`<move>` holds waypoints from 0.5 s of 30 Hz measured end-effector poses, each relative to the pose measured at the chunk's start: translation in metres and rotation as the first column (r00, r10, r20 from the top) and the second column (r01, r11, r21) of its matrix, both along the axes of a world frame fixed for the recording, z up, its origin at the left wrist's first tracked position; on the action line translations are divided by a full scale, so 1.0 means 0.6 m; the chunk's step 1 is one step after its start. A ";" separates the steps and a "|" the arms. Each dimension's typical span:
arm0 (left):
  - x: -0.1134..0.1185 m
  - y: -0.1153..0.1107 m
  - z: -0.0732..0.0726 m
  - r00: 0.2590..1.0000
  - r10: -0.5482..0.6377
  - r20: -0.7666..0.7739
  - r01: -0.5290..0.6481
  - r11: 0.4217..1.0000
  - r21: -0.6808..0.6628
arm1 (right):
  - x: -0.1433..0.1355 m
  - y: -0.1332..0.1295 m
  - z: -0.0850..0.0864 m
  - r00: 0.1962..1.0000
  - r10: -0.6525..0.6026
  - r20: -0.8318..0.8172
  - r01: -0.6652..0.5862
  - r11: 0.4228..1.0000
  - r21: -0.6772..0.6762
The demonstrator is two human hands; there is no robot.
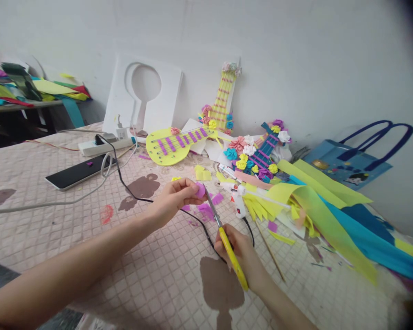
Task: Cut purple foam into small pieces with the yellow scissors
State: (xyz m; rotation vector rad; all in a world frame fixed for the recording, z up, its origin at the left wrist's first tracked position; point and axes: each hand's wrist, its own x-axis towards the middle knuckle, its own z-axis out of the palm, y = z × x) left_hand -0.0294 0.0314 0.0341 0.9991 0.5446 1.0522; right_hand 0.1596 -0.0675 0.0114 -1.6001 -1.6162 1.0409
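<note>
We see a plain white wall (296, 59), smooth and slightly shaded, and before it a table covered with a pale, quilted-looking cloth (151, 284) with a grid of small squares and brown printed shapes. The left hand (177, 196) is nearly closed, with thumb and fingertips pinching a small purple paper piece (200, 190), thin and soft-looking. The right hand (237, 250) is curled around the yellow handles of the scissors (231, 253); their slim metal blades point away from us, the tips at the right edge of the paper. So this piece lies at the left fingertips, ahead of the right hand. Just beyond and below it, we notice flat purple scraps (205, 211) on the cloth. To the right lies a white glue gun (240, 206) of hard plastic, near long, lightly wrinkled yellow-green strips (333, 229).
</note>
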 end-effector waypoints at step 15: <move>-0.010 0.001 0.014 0.996 -0.054 -0.075 0.056 0.998 0.026 | 0.012 0.002 0.007 0.989 0.146 -0.029 -0.145 0.989 0.025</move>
